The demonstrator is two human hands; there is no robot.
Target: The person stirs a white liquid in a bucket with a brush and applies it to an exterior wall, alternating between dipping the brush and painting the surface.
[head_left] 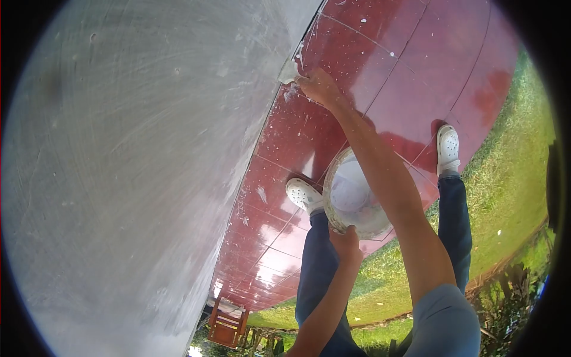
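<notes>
My right hand [321, 87] is closed on a pale flat scraper [289, 72], which touches the foot of the grey wall [137, 149] where it meets the floor. The scraper's handle is hidden by my fingers. Lower down, my left hand [345, 238] grips the near rim of a round bucket [334, 209]. Inside the bucket is a smooth white material [351, 189]. My right forearm passes over the bucket and covers part of its far side.
Red floor tiles [279, 223] run along the wall, spotted with white drips and smears. My feet, in white clogs [303, 194], stand either side of the bucket. Grass [493, 196] borders the tiles on the right. A wooden chair [227, 324] stands at the bottom left.
</notes>
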